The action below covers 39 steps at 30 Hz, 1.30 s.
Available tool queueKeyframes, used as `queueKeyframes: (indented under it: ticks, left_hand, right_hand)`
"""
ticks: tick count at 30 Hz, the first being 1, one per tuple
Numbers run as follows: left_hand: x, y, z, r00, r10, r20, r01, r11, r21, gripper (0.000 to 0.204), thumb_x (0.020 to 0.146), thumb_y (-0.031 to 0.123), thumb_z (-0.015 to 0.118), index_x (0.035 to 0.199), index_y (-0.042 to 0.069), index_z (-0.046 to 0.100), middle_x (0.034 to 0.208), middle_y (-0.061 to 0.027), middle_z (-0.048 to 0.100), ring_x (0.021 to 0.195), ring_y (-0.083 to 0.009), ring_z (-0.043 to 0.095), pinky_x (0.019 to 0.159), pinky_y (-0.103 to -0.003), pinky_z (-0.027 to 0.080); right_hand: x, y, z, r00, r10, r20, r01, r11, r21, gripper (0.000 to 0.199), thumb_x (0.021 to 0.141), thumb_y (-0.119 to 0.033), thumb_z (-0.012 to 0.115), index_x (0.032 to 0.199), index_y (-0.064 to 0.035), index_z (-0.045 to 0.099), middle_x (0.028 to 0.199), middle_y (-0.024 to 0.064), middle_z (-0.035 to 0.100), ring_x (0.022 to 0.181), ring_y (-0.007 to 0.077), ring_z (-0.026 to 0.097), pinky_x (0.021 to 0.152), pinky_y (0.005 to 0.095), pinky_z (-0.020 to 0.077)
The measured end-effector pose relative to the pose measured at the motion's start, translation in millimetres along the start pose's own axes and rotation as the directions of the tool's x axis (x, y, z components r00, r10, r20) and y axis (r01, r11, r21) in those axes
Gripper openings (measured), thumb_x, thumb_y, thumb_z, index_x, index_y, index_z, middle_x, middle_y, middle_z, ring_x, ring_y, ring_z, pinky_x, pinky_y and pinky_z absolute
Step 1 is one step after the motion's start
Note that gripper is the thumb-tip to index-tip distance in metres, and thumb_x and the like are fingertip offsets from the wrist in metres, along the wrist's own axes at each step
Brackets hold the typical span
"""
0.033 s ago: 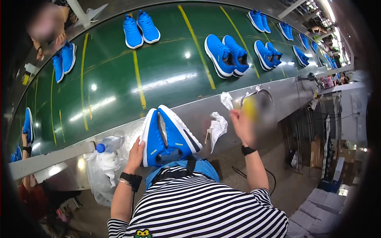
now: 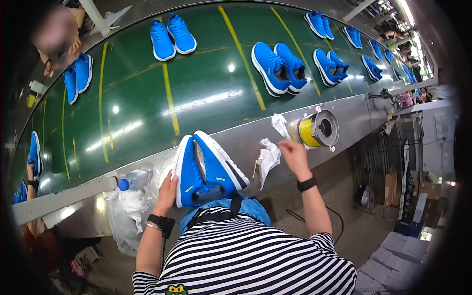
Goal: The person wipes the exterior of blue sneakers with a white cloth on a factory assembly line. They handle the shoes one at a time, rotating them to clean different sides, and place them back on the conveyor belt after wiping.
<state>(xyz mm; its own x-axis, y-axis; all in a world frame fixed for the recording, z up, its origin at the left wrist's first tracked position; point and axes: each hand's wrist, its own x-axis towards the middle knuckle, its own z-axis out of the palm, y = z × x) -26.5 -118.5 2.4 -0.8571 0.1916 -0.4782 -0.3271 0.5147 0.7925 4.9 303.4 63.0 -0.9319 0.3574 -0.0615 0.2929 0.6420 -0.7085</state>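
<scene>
A pair of blue sneakers with white soles leans together on the metal ledge in front of me, the left sneaker (image 2: 189, 179) and the right sneaker (image 2: 216, 167), toes pointing away. My left hand (image 2: 167, 191) holds the left sneaker by the outer side of its sole. Over the ledge to the right, my right hand (image 2: 295, 158) has its fingers curled together; anything small between them cannot be made out. Near its fingertips lies a crumpled white cloth (image 2: 269, 156) with a thin stick beside it. A round metal tin (image 2: 326, 129) with a yellow label stands just beyond that hand.
A green conveyor belt (image 2: 206, 83) with yellow lines carries several sneaker pairs, including one pair (image 2: 278, 69). A second white cloth (image 2: 280, 125) lies by the tin. At left are a bottle (image 2: 135, 180), a plastic bag (image 2: 123, 226) and a metal bar (image 2: 69, 197). Other people work nearby.
My right hand has drawn slightly left and away from the tin, which now shows plainly. My left hand and the sneaker pair have barely moved.
</scene>
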Motion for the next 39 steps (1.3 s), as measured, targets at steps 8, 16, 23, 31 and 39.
queueKeyframes:
  ticks: [8, 16, 23, 31, 39]
  left_hand:
    - [3, -2, -5, 0.998, 0.045, 0.035, -0.049, 0.992, 0.119, 0.055, 0.090, 0.035, 0.037, 0.129, -0.003, 0.032, 0.121, -0.0270, 0.044, 0.115, -0.0338, 0.043, 0.097, -0.035, 0.031]
    - [-22, 32, -21, 0.995, -0.079, 0.065, 0.081, 0.996, -0.030, 0.062, 0.090, 0.044, 0.035, 0.134, 0.001, 0.025, 0.115, -0.0285, 0.050, 0.111, -0.0350, 0.047, 0.096, -0.035, 0.032]
    - [-31, 41, -19, 0.977, -0.124, 0.172, 0.159, 0.964, -0.213, 0.069, 0.090, 0.046, 0.034, 0.137, 0.001, 0.013, 0.134, -0.0256, 0.030, 0.125, -0.0309, 0.031, 0.102, -0.030, 0.023]
    - [-31, 35, -21, 0.985, -0.067, 0.160, 0.104, 0.966, -0.238, 0.069, 0.090, 0.044, 0.033, 0.135, -0.005, 0.015, 0.135, -0.0272, 0.027, 0.127, -0.0328, 0.027, 0.103, -0.031, 0.022]
    - [-33, 38, -28, 0.973, -0.078, 0.219, 0.133, 0.959, -0.251, 0.062, 0.092, 0.036, 0.034, 0.134, -0.006, 0.016, 0.135, -0.0270, 0.028, 0.128, -0.0312, 0.027, 0.103, -0.032, 0.022]
  right_hand:
    - [9, 26, 67, 0.980, -0.141, -0.141, 0.110, 0.972, -0.206, 0.022, 0.072, -0.011, 0.062, 0.094, -0.0091, 0.062, 0.092, 0.0096, 0.057, 0.090, 0.0294, 0.051, 0.077, 0.0382, 0.0409]
    - [20, -13, 42, 0.992, 0.028, -0.127, 0.020, 0.931, 0.365, 0.010, 0.080, -0.003, 0.057, 0.090, -0.0006, 0.058, 0.079, 0.0041, 0.058, 0.068, 0.0096, 0.052, 0.061, 0.0226, 0.0434]
    - [-2, -173, 106, 0.881, -0.385, 0.275, 0.288, 0.897, 0.335, 0.009, 0.077, -0.003, 0.057, 0.086, -0.0024, 0.057, 0.075, 0.0098, 0.056, 0.066, 0.0192, 0.055, 0.061, 0.0289, 0.0441]
    - [3, -199, 211, 0.817, -0.445, 0.368, 0.354, 0.889, 0.290, 0.004, 0.075, -0.002, 0.056, 0.078, -0.0030, 0.057, 0.073, 0.0131, 0.054, 0.067, 0.0307, 0.055, 0.059, 0.0364, 0.0433]
    - [-4, -208, 209, 0.773, -0.484, 0.411, 0.422, 0.875, 0.237, 0.007, 0.073, 0.002, 0.056, 0.079, -0.0017, 0.058, 0.073, 0.0138, 0.055, 0.068, 0.0296, 0.057, 0.061, 0.0350, 0.0445]
